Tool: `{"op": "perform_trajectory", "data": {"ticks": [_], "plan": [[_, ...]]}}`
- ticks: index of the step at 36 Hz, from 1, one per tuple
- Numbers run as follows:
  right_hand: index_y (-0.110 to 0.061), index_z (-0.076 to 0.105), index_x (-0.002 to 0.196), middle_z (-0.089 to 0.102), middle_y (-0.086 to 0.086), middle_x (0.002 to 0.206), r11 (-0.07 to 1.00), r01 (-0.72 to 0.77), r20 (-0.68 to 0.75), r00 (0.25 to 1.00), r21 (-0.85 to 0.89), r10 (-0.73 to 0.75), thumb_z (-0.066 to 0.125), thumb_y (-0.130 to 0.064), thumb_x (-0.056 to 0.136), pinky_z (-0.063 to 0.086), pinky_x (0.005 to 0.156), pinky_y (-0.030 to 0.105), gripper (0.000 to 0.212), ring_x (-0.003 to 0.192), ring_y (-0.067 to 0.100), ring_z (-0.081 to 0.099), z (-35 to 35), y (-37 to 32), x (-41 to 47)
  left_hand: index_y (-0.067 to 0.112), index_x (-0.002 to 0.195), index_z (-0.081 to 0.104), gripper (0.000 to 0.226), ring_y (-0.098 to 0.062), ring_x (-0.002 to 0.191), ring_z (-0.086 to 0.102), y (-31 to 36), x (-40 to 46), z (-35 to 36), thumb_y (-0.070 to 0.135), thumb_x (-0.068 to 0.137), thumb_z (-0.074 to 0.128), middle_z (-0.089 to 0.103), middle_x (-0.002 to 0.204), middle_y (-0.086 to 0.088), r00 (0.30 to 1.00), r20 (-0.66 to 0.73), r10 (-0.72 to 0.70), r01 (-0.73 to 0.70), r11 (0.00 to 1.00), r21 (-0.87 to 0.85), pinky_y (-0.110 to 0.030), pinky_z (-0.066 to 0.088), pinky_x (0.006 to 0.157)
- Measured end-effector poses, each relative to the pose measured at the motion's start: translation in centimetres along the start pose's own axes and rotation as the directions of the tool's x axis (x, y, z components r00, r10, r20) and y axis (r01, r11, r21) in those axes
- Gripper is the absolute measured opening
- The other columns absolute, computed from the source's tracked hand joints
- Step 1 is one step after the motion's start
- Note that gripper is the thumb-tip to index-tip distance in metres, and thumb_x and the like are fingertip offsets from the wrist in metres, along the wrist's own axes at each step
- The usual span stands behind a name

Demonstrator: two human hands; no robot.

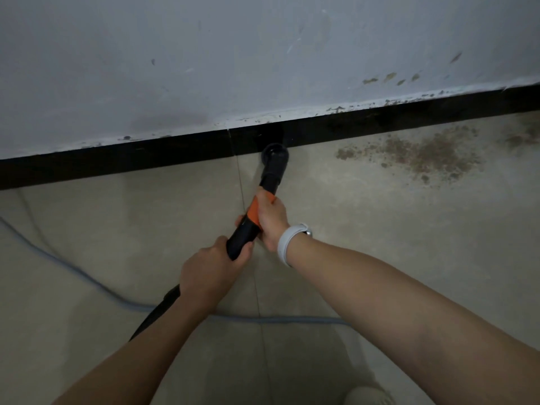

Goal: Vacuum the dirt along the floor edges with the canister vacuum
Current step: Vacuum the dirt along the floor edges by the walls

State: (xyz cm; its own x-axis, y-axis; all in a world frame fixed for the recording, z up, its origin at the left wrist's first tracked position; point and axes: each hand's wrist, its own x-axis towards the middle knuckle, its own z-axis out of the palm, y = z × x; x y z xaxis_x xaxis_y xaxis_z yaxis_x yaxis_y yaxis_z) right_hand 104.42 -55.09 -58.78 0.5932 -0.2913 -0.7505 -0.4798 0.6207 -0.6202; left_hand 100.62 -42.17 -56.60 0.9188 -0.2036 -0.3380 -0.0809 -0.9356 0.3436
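Black vacuum wand (244,235) (orange band), round nozzle (274,154) against skirting (146,159).

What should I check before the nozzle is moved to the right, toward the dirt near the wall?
1. Both hands grip the wand: left hand on the black tube, right hand at the orange band: ok.
2. Nozzle sits at the black baseboard: ok.
3. Dirt patch lies to the right, not yet reached: not ok.
4. Path between nozzle and dirt looks bare: ok.
5. Grey cable lies behind the hands, away from the path: ok.
6. Suction running: cannot tell.
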Motion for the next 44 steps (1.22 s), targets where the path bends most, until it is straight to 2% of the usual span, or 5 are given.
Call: {"op": "perform_trajectory", "data": {"ticks": [9,18,26,32,44], "plan": [[-0.009,0.043,0.097,0.049,0.010,0.073,0.999,-0.017,0.019,1.000,-0.045,0.018,0.053,-0.030,0.096,0.055,0.063,0.042,0.023,0.047,0.025,0.056,1.0,0.0,-0.8,0.019,0.078,0.052,0.043,-0.021,0.060,0.056,-1.0,-0.1,-0.4,0.060,0.087,0.049,0.056,0.063,0.001,0.999,0.016,-0.030,0.031,0.997,-0.070,-0.030,0.037,0.055],[-0.011,0.048,0.085,0.052,0.010,0.075,0.994,0.071,-0.187,0.979,-0.088,-0.086,0.055,-0.033,0.093,0.055,0.082,0.055,0.025,0.077,0.038,0.063,-4.1,-3.1,0.0,0.019,0.082,0.056,0.045,-0.019,0.067,0.059,4.7,0.8,1.2,0.063,0.087,0.047,0.062,0.072,0.001,0.990,0.119,0.078,-0.065,0.992,-0.109,-0.029,0.040,0.059],[-0.012,0.044,0.085,0.051,0.011,0.075,0.998,0.069,-0.273,0.960,0.004,-0.065,0.051,-0.031,0.097,0.057,0.072,0.047,0.024,0.053,0.028,0.058,-9.4,-4.8,-0.3,0.026,0.068,0.044,0.041,-0.015,0.064,0.056,8.8,1.0,2.7,0.062,0.087,0.049,0.053,0.064,0.008,0.964,0.184,0.190,-0.175,0.980,-0.093,-0.027,0.037,0.055],[-0.011,0.046,0.081,0.052,0.012,0.074,0.993,0.105,-0.372,0.925,0.054,-0.077,0.056,-0.034,0.089,0.055,0.082,0.057,0.025,0.068,0.034,0.061,-11.6,-4.6,-0.3,0.025,0.070,0.043,0.042,-0.020,0.069,0.058,10.5,0.8,3.2,0.063,0.085,0.048,0.056,0.069,0.004,0.942,0.203,0.266,-0.270,0.963,-0.006,-0.028,0.041,0.060],[-0.012,0.048,0.089,0.053,0.013,0.082,0.992,0.093,-0.256,0.964,0.087,-0.068,0.058,-0.036,0.089,0.054,0.086,0.057,0.026,0.070,0.033,0.062,-9.8,-6.8,1.1,0.022,0.075,0.047,0.046,-0.020,0.062,0.056,10.8,3.3,1.9,0.066,0.087,0.043,0.056,0.065,0.003,0.960,0.138,0.244,-0.253,0.966,0.051,-0.029,0.038,0.056]]}}
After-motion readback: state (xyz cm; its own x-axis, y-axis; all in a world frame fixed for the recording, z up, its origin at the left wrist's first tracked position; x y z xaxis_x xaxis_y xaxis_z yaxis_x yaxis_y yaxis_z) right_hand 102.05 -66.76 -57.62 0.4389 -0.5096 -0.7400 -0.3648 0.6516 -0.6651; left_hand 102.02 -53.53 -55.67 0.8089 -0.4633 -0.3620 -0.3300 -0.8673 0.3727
